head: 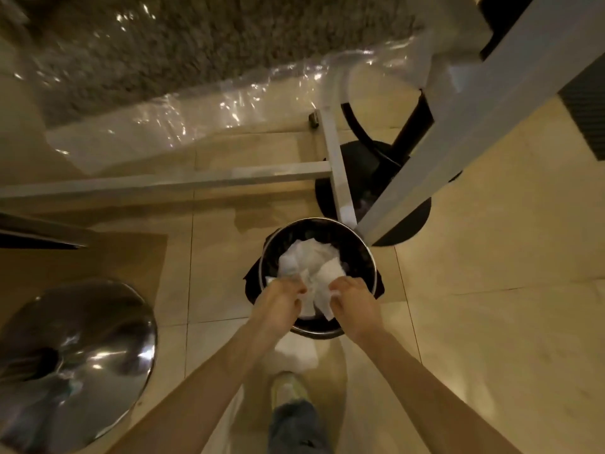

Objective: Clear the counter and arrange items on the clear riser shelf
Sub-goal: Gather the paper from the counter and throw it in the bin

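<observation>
A round metal waste bin point(368, 257) with a dark liner stands on the tiled floor below me. Crumpled white paper towels point(314, 263) fill its mouth. My left hand point(280, 298) grips the near left part of the paper over the bin's rim. My right hand point(352, 298) pinches the near right part of the same wad. Both hands hold the paper just above the bin's front edge. The counter and the clear riser shelf are out of view.
A shiny chrome stool base point(75, 362) sits at the lower left. White furniture legs point(337, 168) and a black round base point(409, 217) stand behind the bin. A grey rug under clear plastic point(163, 44) lies beyond. My foot point(288, 388) is on the floor near a white scrap point(296, 353).
</observation>
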